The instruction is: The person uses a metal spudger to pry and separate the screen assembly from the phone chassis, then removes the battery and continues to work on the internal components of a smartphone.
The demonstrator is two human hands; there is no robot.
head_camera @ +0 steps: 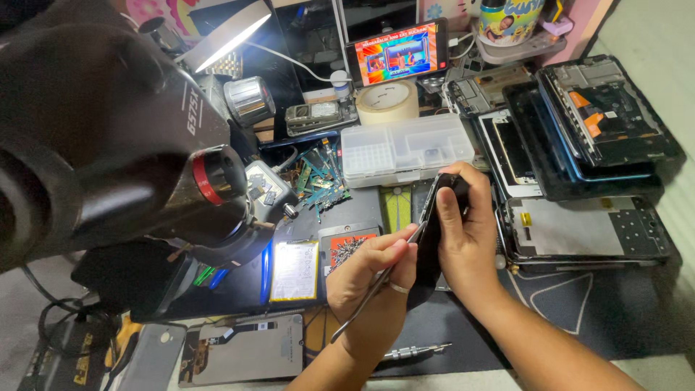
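Black phone (436,217): slim dark slab, stood nearly on edge, tilted w/ top end away toward the clear plastic box; held above the dark mat near the front-centre of the bench; screen side not visible from here; lower end hidden behind fingers. Thin metal pry tool (376,284): long, flat, silvery-grey; angled from lower left up to the right; tip touching the phone's left edge approx. mid-length; handle end pointing toward the bench's front edge.

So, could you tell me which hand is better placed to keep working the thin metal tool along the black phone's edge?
Left, probably. The left hand holds the thin metal tool, tip at the black phone's edge, while the right hand grips the phone upright.
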